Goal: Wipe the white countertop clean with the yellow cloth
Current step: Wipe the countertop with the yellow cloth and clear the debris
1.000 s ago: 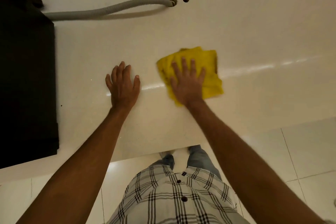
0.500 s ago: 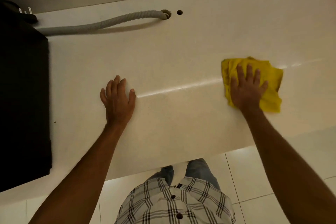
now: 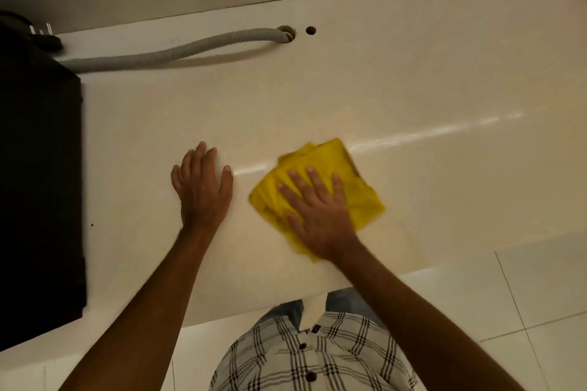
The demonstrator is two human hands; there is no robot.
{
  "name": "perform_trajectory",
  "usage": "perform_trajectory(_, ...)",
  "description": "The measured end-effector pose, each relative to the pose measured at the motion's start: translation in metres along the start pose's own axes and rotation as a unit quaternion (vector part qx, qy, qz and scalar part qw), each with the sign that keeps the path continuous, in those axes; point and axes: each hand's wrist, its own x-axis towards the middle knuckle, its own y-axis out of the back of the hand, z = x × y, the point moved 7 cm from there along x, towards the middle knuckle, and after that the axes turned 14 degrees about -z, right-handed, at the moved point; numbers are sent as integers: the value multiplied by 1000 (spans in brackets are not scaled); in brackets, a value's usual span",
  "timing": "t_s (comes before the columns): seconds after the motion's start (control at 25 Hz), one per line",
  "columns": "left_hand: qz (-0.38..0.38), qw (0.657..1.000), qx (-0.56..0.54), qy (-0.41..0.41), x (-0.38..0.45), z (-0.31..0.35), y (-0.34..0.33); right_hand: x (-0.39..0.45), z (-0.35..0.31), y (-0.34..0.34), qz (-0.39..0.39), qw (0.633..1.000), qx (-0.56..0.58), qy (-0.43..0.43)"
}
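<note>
A folded yellow cloth [image 3: 336,168] lies on the white countertop [image 3: 413,79] near its front edge. My right hand [image 3: 314,213] presses flat on the cloth with fingers spread, covering its near half. A short way to the left, my left hand [image 3: 201,189] rests palm down on the bare countertop, fingers together, holding nothing. A bright streak of reflected light runs across the surface to the right of the cloth.
A large black appliance [image 3: 38,174] fills the counter's left side. A grey corrugated hose [image 3: 178,51] runs from behind it into a hole [image 3: 287,32] at the back, beside a smaller hole [image 3: 310,30]. A tiled floor [image 3: 540,295] lies below the counter's front edge.
My right hand slid the cloth out to the right, then back left to sit close beside my left hand. The left hand stayed planted on the counter.
</note>
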Motion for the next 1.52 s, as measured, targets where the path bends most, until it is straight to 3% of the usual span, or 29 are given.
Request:
perform_trajectory(0.2,-7,1000,-13,4,1,-1,-1,25,219,43,51,957,37,-282)
perform_trajectory(0.32,-8,1000,-5,7,2,-2,-2,82,276,80,63,929,105,-349)
perform_trajectory(0.4,-11,1000,-4,4,2,-2,-2,132,252,94,56,930,119,-343)
perform_trajectory(0.48,-9,1000,-6,2,3,-1,-2,184,182,94,30,953,95,-285)
perform_trajectory(0.68,56,995,-85,-4,-3,-7,2,216,-47,55,-46,999,3,-21)
perform_trajectory(0.8,67,994,-83,-8,-4,-7,3,197,-57,45,-54,995,-29,80)
perform_trajectory(0.88,46,997,-63,-14,-3,-5,2,196,2,56,-22,999,-3,43)
perform_trajectory(0.96,26,998,-63,-15,-2,-5,1,184,89,71,16,997,39,-69)
perform_trajectory(1.08,15,998,-66,-13,-2,-6,0,129,214,79,53,971,81,-221)
perform_trajectory(1.2,8,998,-60,-12,-2,-6,0,45,271,68,90,935,111,-324)
perform_trajectory(1.28,7,998,-54,-9,-3,-5,1,-11,263,49,112,909,129,-381)
perform_trajectory(1.4,7,999,-54,-5,-4,-3,3,-72,202,11,118,874,163,-443)
perform_trajectory(1.52,7,998,-54,-3,-4,-3,4,-69,95,-16,109,896,158,-400)
